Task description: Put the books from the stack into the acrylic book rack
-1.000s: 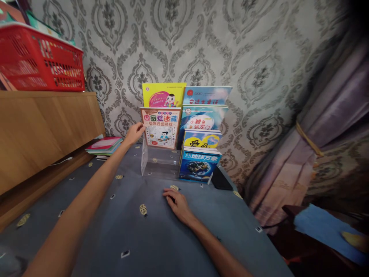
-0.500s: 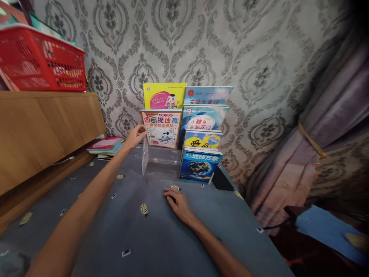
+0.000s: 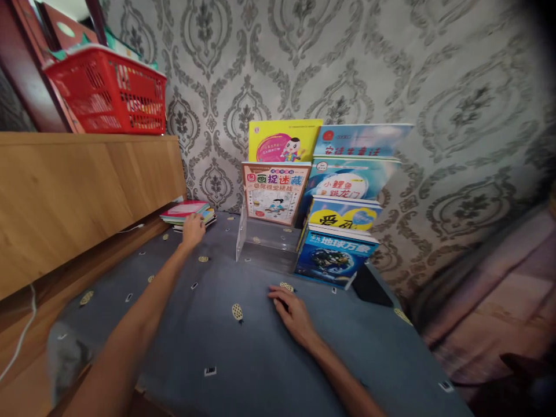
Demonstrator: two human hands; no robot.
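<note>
My left hand (image 3: 193, 228) reaches to a low stack of books and booklets (image 3: 182, 209) lying by the wooden cabinet; its fingers are loosely bent at the stack's near edge, partly hidden. No book is lifted. My right hand (image 3: 296, 314) rests on the cloth, fingers apart, holding nothing. Behind it stands a clear tiered rack (image 3: 267, 249). On its left side are a yellow book (image 3: 264, 128) and, in front, a picture-puzzle book (image 3: 276, 194); the two lower tiers there show bare plastic. The right side holds several books, the blue earth book (image 3: 332, 260) foremost.
A dark phone-like slab (image 3: 372, 285) lies right of the rack. The wooden cabinet (image 3: 87, 197) borders the left side, with a red basket (image 3: 115, 92) on top. A patterned grey cloth (image 3: 182, 324) covers the table. The curtain (image 3: 486, 313) hangs at the right.
My left hand has left the picture-puzzle book's left edge and moved left to the stack of books. The view has turned left. My right hand stays on the cloth.
</note>
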